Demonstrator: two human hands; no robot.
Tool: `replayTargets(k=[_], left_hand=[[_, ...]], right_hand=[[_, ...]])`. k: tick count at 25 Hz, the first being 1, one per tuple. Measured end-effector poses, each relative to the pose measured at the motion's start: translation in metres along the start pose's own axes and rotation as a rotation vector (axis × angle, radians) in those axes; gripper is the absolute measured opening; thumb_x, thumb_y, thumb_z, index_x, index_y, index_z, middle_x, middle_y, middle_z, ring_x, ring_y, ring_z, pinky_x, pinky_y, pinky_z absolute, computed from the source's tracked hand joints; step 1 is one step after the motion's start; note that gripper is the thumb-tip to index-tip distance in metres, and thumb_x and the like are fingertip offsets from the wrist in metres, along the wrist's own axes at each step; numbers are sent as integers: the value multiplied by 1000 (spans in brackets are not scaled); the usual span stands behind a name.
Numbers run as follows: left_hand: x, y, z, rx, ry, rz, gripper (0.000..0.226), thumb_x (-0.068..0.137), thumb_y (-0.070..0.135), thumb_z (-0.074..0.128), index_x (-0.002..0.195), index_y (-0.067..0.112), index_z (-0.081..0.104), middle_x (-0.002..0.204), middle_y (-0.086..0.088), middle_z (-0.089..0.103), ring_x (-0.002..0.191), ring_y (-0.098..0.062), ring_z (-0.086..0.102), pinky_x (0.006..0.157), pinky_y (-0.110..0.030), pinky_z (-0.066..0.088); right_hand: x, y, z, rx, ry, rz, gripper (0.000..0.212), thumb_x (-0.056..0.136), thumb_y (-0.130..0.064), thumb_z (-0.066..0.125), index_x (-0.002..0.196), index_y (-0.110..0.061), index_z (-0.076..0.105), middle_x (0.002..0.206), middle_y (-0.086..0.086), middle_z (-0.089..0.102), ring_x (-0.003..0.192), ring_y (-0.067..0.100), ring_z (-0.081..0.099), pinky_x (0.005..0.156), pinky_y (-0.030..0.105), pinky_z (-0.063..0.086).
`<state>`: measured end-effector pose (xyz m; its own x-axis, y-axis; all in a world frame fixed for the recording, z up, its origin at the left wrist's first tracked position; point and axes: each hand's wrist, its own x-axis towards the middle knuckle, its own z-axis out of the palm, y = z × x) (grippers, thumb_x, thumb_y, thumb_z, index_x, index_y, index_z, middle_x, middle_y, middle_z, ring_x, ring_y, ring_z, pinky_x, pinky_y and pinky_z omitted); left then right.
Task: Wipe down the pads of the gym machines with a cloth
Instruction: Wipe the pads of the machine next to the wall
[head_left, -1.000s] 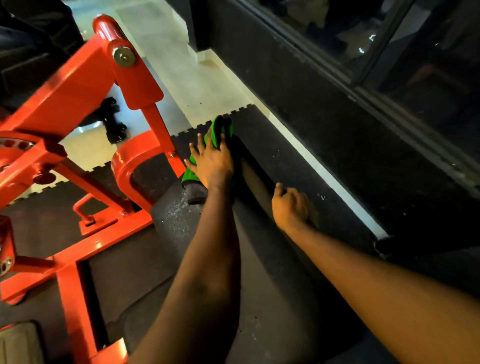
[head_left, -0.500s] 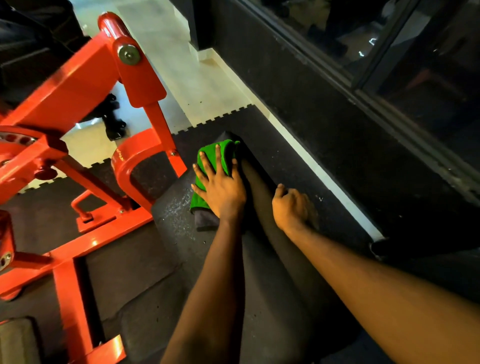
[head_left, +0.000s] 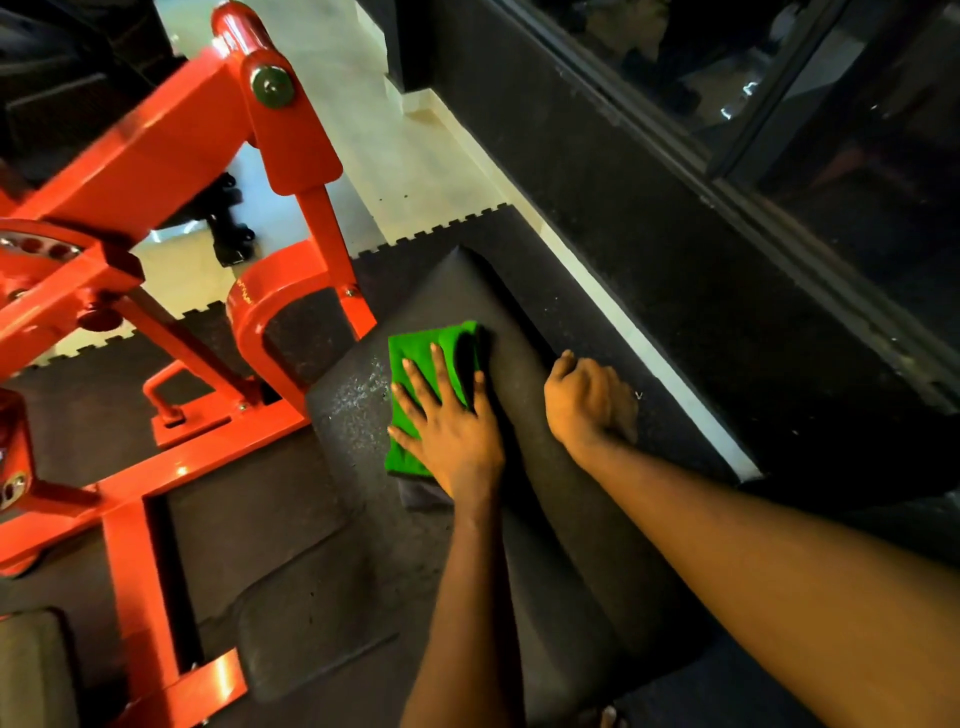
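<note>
Pad (head_left: 524, 374), black and long, is seen running away from the viewer, low over the rubber floor mat (head_left: 249, 519), and it is flanked by two bare forearms coming up from the bottom edge. On its left side the cloth (head_left: 415, 364), bright green and folded flat, is pressed down under the left hand (head_left: 457, 441). That hand is laid palm-down, fingers straight and fanned wide across the fabric, thumb out towards the pad's middle. Green is left showing ahead of the fingertips and along the hand's left side. Over on the right, the right hand (head_left: 589, 402) is set at the pad's outer edge, fingers curled over that edge and knuckles up; what is gripped below the edge is hidden. The two hands are kept apart, a dark strip of bare pad between them.

To the left, just beside the pad, the red machine frame (head_left: 171, 150) is planted on the mat, its base rails near and its pivoting arm, with a round metal bolt head, rising further back. Pale speckles are scattered on the mat next to the cloth. Beyond the mat's toothed edge, a light tiled floor (head_left: 363, 130) is seen. Along the right, a white strip (head_left: 649, 353) is bordered by a dark ledge (head_left: 675, 260), and dark glass (head_left: 779, 78) is set above it.
</note>
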<state>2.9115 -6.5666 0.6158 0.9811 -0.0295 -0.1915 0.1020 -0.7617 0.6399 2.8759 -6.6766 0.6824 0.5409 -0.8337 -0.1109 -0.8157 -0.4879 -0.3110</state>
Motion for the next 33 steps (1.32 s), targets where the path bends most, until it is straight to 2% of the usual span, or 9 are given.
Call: replayTargets(k=[2, 5, 10, 12, 17, 21, 26, 30, 33], left_hand=[[-14, -8, 3, 3, -34, -13, 65, 100, 64, 28, 158, 45, 4, 168, 7, -7, 155, -23, -7, 118, -63, 2], [25, -3, -2, -6, -31, -34, 61, 101, 62, 27, 157, 48, 6, 169, 8, -7, 155, -23, -8, 118, -64, 3], [143, -6, -24, -28, -54, -168, 62, 102, 61, 25, 159, 37, 19, 169, 8, 1, 155, -25, -6, 119, -65, -1], [162, -8, -28, -39, -70, -214, 63, 102, 61, 24, 159, 34, 20, 169, 7, 5, 155, -25, -3, 118, -65, -1], [69, -9, -10, -32, 47, -171, 64, 102, 58, 29, 160, 36, 9, 169, 4, 3, 155, -23, -1, 119, -62, 3], [-7, -17, 0, -29, 1, -133, 65, 101, 59, 30, 159, 41, 5, 169, 7, -2, 155, -22, -3, 119, -61, 6], [59, -22, -5, -17, 4, -176, 61, 103, 56, 31, 158, 43, 9, 169, 9, -2, 155, -22, -4, 119, -63, 8], [135, -34, -18, -30, -20, -206, 64, 102, 58, 29, 160, 35, 15, 169, 9, 2, 155, -21, -4, 120, -62, 3], [132, -32, -19, -29, 8, -218, 65, 102, 58, 28, 160, 33, 13, 169, 6, 4, 155, -22, -3, 120, -61, 1]], right_hand=[[0, -1, 1, -2, 8, -17, 55, 104, -40, 29, 108, -7, 73, 111, 20, 71, 108, 42, 64, 93, 46, 48], [2, -1, 2, -13, -4, -19, 56, 105, -40, 27, 106, -8, 73, 107, 19, 72, 104, 40, 66, 90, 46, 49], [6, 2, 6, -30, 1, -24, 56, 106, -42, 26, 108, -8, 72, 107, 19, 71, 104, 39, 66, 90, 47, 49], [8, 2, 5, -31, -8, -17, 56, 106, -41, 26, 111, -9, 71, 111, 19, 71, 108, 38, 64, 92, 46, 47], [2, -1, 2, -25, 12, -9, 54, 105, -39, 28, 112, -7, 72, 115, 20, 69, 111, 41, 62, 93, 47, 47], [-1, -3, -3, -22, -4, -12, 55, 105, -38, 27, 113, -7, 72, 116, 21, 69, 112, 42, 62, 94, 46, 46], [3, 0, 1, -42, 7, -23, 56, 106, -39, 26, 110, -7, 72, 111, 20, 70, 108, 41, 63, 92, 47, 48], [5, 1, 11, -40, 42, -19, 61, 104, -43, 23, 101, -10, 74, 99, 17, 73, 97, 37, 68, 88, 47, 54], [5, 1, 10, -39, 47, -24, 58, 105, -41, 25, 105, -9, 73, 104, 18, 72, 102, 38, 66, 88, 46, 51]])
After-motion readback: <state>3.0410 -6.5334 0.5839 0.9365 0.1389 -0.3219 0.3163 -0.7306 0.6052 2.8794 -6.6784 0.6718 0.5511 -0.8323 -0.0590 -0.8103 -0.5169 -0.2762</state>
